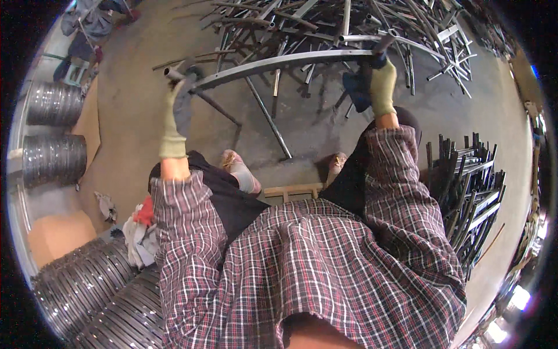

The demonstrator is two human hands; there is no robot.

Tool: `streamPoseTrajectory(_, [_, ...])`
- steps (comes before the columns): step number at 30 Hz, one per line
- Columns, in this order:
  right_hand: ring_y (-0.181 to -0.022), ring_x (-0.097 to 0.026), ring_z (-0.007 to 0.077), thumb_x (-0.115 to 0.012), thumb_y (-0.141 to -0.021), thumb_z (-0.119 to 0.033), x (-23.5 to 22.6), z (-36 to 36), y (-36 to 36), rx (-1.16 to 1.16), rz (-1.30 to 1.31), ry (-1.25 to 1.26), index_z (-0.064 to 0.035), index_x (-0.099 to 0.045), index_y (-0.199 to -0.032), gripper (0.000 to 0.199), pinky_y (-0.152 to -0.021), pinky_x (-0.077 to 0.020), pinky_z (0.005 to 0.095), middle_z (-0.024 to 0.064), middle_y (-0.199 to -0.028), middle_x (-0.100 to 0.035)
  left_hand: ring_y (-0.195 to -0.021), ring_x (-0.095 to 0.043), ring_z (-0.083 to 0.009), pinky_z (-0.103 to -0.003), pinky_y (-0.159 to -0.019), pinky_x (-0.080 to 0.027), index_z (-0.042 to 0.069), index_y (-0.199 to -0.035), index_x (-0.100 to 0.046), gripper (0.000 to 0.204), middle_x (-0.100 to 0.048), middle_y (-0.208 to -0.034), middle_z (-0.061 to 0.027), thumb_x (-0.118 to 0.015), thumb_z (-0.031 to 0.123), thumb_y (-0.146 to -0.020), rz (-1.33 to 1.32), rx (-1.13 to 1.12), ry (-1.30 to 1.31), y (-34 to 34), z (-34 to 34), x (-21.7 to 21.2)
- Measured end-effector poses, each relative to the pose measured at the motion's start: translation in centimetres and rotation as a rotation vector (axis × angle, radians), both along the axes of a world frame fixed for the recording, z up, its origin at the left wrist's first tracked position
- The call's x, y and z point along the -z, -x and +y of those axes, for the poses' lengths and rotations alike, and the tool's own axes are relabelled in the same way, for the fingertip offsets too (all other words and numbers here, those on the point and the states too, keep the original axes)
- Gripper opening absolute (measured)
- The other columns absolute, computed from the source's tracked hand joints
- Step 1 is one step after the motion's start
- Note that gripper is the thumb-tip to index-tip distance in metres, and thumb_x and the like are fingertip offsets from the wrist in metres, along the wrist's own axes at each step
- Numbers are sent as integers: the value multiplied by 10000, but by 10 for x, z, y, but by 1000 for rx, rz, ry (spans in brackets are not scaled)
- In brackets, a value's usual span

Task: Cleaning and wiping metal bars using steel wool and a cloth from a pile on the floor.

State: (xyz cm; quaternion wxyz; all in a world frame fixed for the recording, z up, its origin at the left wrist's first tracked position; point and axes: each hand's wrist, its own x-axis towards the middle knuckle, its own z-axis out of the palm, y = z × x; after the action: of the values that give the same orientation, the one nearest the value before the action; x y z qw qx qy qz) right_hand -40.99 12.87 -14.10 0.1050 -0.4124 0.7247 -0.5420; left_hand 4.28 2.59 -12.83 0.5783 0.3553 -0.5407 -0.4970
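In both gloved hands I hold up a metal frame piece (285, 59), a long grey bar with tube ends at either side. My left hand (183, 99), in a pale green glove with a grey coating, is closed round its left end, just below an open tube end (172, 74). Round the right end, my right hand (375, 78) is closed too, in a yellow-green glove with dark blue parts. The fingers of both hands are partly hidden and blurred. Beneath the bar a thin tube (268, 119) slants down; I cannot tell whether it is joined on.
A tangled heap of metal tubes (430, 49) covers the floor ahead. Dark metal pieces (471, 198) are stacked by my right leg. Bundled black rings or coils (87, 285) stand at my left, beside cloths (139, 241) and cardboard (61, 235). A wooden frame (293, 191) lies between my feet.
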Motion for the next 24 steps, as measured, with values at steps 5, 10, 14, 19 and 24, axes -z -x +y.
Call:
streamPoseTrajectory(5, [-812,-631,171,-536,-828,20,-38,24,-16,-41,-53,226,-1,-631,-1061,253,-753,-497,314,132,-917,-705,-723,-528,-89,-241,-667,-418,8,-1098,-618,284,-580,-796,0,-540,253,-980,31,14,21,22,17,-62])
streamPoseTrajectory(10, [-822,-665,248,-558,-856,-68,-27,11,-36,53,64,-13,-10,-632,-1078,242,-747,-491,349,182,-903,-696,-585,-429,-80,-239,-578,-366,52,-915,-588,154,-452,-661,35,-576,200,-955,62,-137,33,31,-2,-56])
streamPoseTrajectory(14, [-715,-536,131,-542,-861,-58,-18,23,0,-38,-82,175,30,-628,-990,179,-673,-469,304,82,-797,-670,-556,-368,-70,-235,-586,-357,51,-892,-598,196,-377,-618,50,-616,240,-940,-112,-181,173,65,37,-116])
streamPoseTrajectory(19, [-626,-536,118,-551,-868,-176,13,10,18,100,-183,309,6,-616,-864,193,-562,-449,295,38,-720,-617,-655,-528,-83,-241,-606,-430,6,-918,-669,150,-628,-761,-13,-667,142,-855,-591,-194,682,127,93,-196])
streamPoseTrajectory(24, [-736,-552,87,-678,-793,-80,-57,39,-73,-394,-465,171,13,-642,-941,179,-661,-468,254,7,-826,-631,-695,-577,-143,-302,-641,-464,-7,-947,-653,127,-642,-882,-65,-602,93,-890,-88,-684,281,44,8,-253])
